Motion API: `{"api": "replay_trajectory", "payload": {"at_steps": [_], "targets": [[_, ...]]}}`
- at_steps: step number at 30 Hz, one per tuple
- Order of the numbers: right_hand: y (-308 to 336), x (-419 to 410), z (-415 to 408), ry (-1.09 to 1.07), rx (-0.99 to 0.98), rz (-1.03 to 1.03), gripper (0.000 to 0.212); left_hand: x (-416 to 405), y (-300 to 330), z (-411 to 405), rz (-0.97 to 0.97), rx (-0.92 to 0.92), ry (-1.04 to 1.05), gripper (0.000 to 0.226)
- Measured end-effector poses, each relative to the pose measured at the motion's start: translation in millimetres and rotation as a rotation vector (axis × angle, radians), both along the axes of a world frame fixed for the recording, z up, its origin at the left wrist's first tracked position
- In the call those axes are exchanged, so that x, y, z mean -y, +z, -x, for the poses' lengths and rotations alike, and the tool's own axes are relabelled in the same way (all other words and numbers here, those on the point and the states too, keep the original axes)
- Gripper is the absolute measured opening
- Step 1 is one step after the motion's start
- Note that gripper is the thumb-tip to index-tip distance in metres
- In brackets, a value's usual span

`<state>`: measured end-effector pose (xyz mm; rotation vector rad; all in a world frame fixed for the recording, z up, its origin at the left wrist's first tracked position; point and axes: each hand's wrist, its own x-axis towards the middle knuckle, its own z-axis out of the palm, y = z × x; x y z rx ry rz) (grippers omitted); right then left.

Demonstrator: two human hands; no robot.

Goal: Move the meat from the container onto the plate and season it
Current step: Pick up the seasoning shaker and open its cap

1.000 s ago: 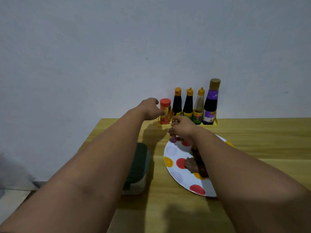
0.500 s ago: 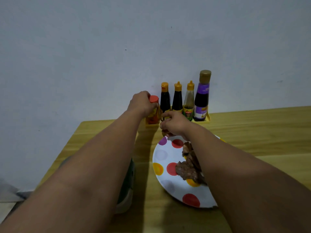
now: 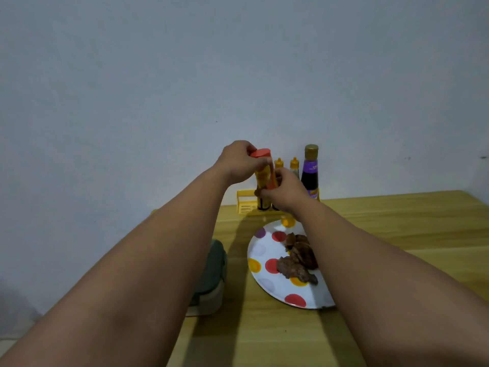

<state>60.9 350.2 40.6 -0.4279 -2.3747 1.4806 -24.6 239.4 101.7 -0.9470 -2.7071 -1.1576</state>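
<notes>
Several brown pieces of meat [image 3: 299, 258] lie on a white plate [image 3: 264, 282] with coloured dots, on the wooden table. The green-lidded container [image 3: 213, 276] stands to the plate's left, partly hidden by my left forearm. My left hand [image 3: 238, 161] grips the top of a small seasoning jar [image 3: 263, 176] with a red cap, lifted above the yellow rack [image 3: 246, 203]. My right hand [image 3: 284, 190] holds the jar's lower part from the right.
In the yellow rack against the wall stand two yellow-capped sauce bottles [image 3: 293, 165] and a taller dark bottle [image 3: 310, 170] with a purple label. The table's left edge runs close beside the container.
My left hand has lifted the seasoning jar up out of the rack. My right hand has come up from above the plate to take hold of the jar's lower end.
</notes>
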Motion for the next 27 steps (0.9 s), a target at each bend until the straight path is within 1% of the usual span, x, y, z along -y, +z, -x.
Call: {"api": "replay_trajectory", "payload": {"at_steps": [1, 3, 6, 12, 16, 20, 24, 27], "targets": [[6.2, 1.6, -7.5, -0.003, -0.014, -0.011, 0.056, 0.9, 7.0, -9.0, 0.0, 0.0, -0.036, 0.038], [16.3, 2.9, -22.8, -0.018, -0.046, -0.024, 0.042, 2.7, 18.5, -25.8, 0.015, -0.019, -0.088, 0.046], [27.8, 3.7, -46.1, -0.013, -0.066, -0.039, 0.035, 6.6, 33.0, -47.5, 0.055, -0.03, -0.147, 0.059], [50.1, 3.2, -83.6, 0.014, -0.076, -0.084, 0.037, 13.0, 59.5, -87.4, 0.117, -0.098, -0.192, 0.05], [59.6, 4.4, -99.7, -0.049, -0.091, -0.123, 0.038, 13.7, 72.6, -109.9, 0.107, -0.107, -0.19, 0.047], [68.1, 8.6, -115.2, -0.072, -0.132, -0.137, 0.049, 10.9, 83.4, -130.2, 0.084, -0.118, -0.183, 0.044], [68.8, 10.0, -122.8, -0.139, -0.145, -0.211, 0.062, 8.8, 88.6, -145.0, 0.074, -0.138, -0.188, 0.043], [67.1, 9.3, -128.6, -0.157, -0.153, -0.217, 0.065, 8.4, 89.5, -151.3, 0.07, -0.143, -0.206, 0.041]]}}
